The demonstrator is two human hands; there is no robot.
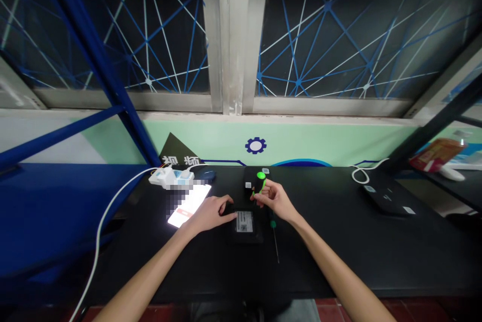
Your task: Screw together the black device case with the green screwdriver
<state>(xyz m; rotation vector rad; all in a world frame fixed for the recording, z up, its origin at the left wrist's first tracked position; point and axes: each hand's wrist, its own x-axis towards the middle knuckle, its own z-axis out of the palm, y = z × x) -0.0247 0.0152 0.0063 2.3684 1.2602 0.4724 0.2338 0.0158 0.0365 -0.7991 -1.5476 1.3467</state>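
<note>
Clasped in the right hand point(274, 200), the green-and-black tool point(259, 183) stands roughly upright just beyond the labelled black device point(244, 224) on the table point(357, 249), whose far left side the left hand point(211, 212), fingers loosely spread, touches, presumably for steadiness.

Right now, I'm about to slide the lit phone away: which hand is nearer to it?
Left. The left hand is close beside the lit phone, on its right side; the right hand is farther to the right, gripping a green-and-black handle.
</note>
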